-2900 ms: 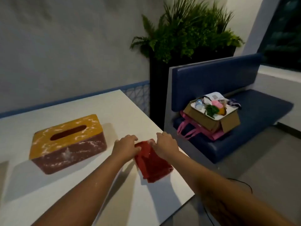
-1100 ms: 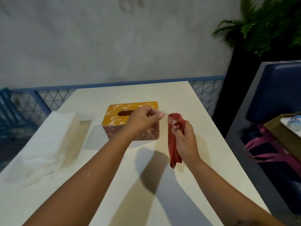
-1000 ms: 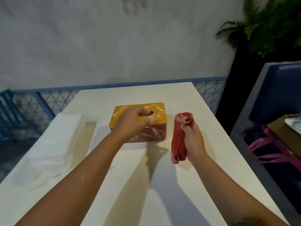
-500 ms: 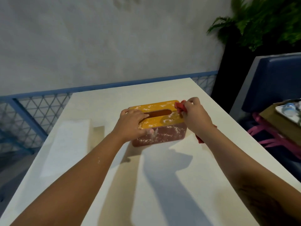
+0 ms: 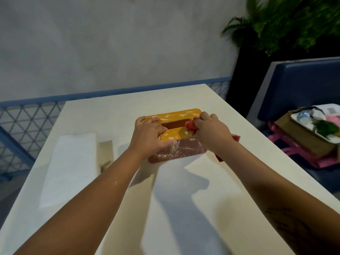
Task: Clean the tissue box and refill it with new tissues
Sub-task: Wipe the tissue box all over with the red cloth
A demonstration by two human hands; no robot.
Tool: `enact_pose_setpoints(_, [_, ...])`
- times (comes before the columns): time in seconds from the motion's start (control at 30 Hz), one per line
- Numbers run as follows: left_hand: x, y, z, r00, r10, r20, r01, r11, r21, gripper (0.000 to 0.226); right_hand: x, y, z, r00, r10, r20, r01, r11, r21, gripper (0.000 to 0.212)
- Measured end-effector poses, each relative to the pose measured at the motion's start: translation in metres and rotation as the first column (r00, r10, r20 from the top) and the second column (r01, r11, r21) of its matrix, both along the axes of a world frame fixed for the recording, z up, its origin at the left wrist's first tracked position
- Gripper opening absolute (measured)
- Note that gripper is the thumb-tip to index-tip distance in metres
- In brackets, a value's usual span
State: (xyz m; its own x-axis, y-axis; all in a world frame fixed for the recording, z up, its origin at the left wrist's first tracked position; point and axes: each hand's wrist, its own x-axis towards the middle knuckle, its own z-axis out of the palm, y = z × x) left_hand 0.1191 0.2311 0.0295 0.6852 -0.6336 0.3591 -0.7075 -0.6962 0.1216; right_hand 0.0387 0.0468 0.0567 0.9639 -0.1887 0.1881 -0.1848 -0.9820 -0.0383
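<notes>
Grey plaster wall (image 5: 114, 43) and a blue mesh railing (image 5: 27, 118) back a white table (image 5: 184, 208) that fills most of the head view. On the table, under both sets of fingers, sits the tissue box (image 5: 176, 142), its yellow lid flecked with white dust and its brown near side speckled the same way.

The left hand (image 5: 149, 137) lies over the left end of the lid, fingers (image 5: 147, 120) curled across the far edge and the thumb pressed against the near brown side, so it grips the box. The long slot in the lid opens just to the right of those fingers.

The right hand (image 5: 211, 133) is closed around a bunched red cloth (image 5: 191, 125); the fingertips (image 5: 207, 116) press the wad onto the right end of the lid, at the slot's right end. More of the cloth shows past the wrist, hanging off the box's right side towards the table.

Well to the left of the left fingers lies a white stack of tissues (image 5: 71, 153), flat on the table and apart from the box.

Beyond the right fingers, off the table, a blue bench (image 5: 303, 85) carries a cardboard box (image 5: 309, 142) of oddments atop a pink bag (image 5: 287, 150), with a green plant (image 5: 287, 23) behind.
</notes>
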Motion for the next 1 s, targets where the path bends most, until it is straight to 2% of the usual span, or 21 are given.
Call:
enact_pose_setpoints(0.1, [-0.001, 0.001, -0.001, 1.0, -0.014, 0.001, 0.014, 1.0, -0.001, 0.067, -0.01, -0.011, 0.001, 0.999, 0.037, 0.013, -0.037, 0.999, 0.017, 0.028])
enact_pose_setpoints(0.3, [0.0, -0.002, -0.002, 1.0, 0.015, 0.006, -0.015, 1.0, 0.009, 0.067, 0.007, 0.005, 0.01, 0.989, -0.147, -0.012, 0.148, 0.988, 0.035, 0.025])
enact_pose_setpoints(0.5, [-0.002, -0.002, -0.003, 0.998, 0.03, 0.055, -0.03, 1.0, 0.009, 0.066, -0.009, 0.031, 0.0, 0.997, 0.072, 0.011, -0.072, 0.996, -0.048, 0.032])
enact_pose_setpoints(0.67, [-0.001, -0.003, -0.004, 0.999, 0.036, 0.013, -0.036, 0.999, 0.028, 0.063, -0.016, 0.0, 0.009, 0.994, -0.097, -0.041, 0.095, 0.994, -0.046, 0.031])
enact_pose_setpoints(0.8, [0.001, -0.003, -0.006, 1.0, 0.021, 0.019, -0.021, 1.0, -0.009, 0.065, 0.002, 0.016, 0.01, 0.972, -0.228, -0.051, 0.229, 0.973, 0.007, 0.028])
enact_pose_setpoints(0.87, [0.001, -0.002, -0.007, 0.999, 0.018, 0.046, -0.017, 0.999, -0.027, 0.069, 0.005, 0.034, 0.007, 0.985, -0.169, -0.028, 0.17, 0.985, 0.021, 0.028])
enact_pose_setpoints(1.0, [0.001, -0.003, -0.008, 0.998, 0.021, 0.065, -0.019, 0.999, -0.044, 0.067, -0.01, 0.05, 0.003, 0.996, 0.086, -0.022, -0.087, 0.994, -0.072, 0.034])
